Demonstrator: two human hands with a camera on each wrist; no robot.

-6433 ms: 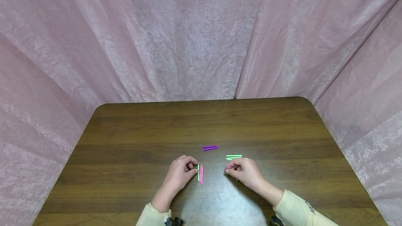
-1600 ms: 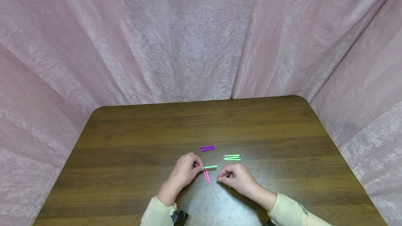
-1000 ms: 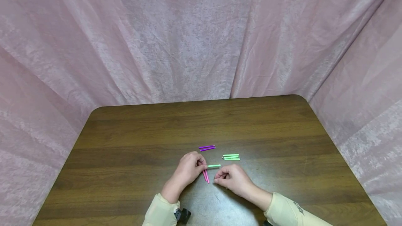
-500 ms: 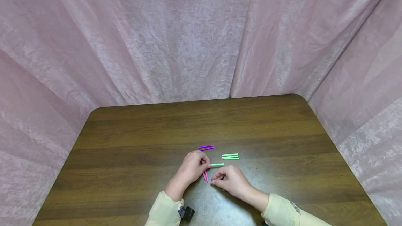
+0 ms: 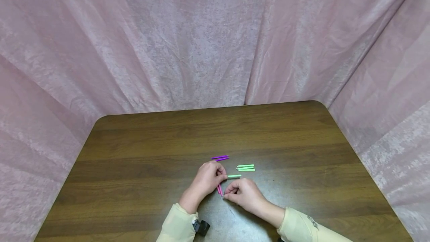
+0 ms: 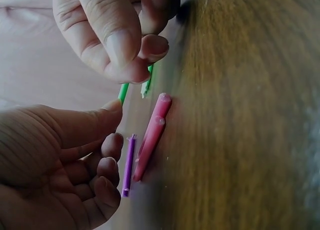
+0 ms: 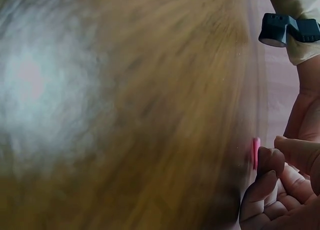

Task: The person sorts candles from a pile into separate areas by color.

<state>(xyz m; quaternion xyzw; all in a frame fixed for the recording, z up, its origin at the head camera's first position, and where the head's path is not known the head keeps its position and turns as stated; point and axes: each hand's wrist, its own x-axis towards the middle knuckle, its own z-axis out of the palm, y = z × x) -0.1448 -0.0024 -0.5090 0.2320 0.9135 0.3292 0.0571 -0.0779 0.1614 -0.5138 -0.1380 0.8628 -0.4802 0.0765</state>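
My left hand (image 5: pixel 207 177) pinches one end of a thin green candle (image 5: pixel 234 176) between thumb and forefinger. It points sideways to the right. Below that hand lie two pink candles (image 5: pixel 220 189), side by side, their far ends hidden by it. My right hand (image 5: pixel 246 196) is loosely curled beside their near ends with nothing in its fingers, thumb and forefinger apart in the right wrist view. The left wrist view has the pink candles (image 6: pixel 152 137) close under the left fingers, with a purple candle (image 6: pixel 129 165) behind them.
Two purple candles (image 5: pixel 220 158) lie just beyond the left hand. Three green candles (image 5: pixel 246 167) lie in a row behind the right hand. Everything rests on a brown wooden table (image 5: pixel 151 141), and pink curtains (image 5: pixel 201 47) hang around its back and sides.
The left hand has taken the green candle from beside the pink ones, turned it sideways and carried it right. My right hand has moved left and nearer to me, up to the pink candles.
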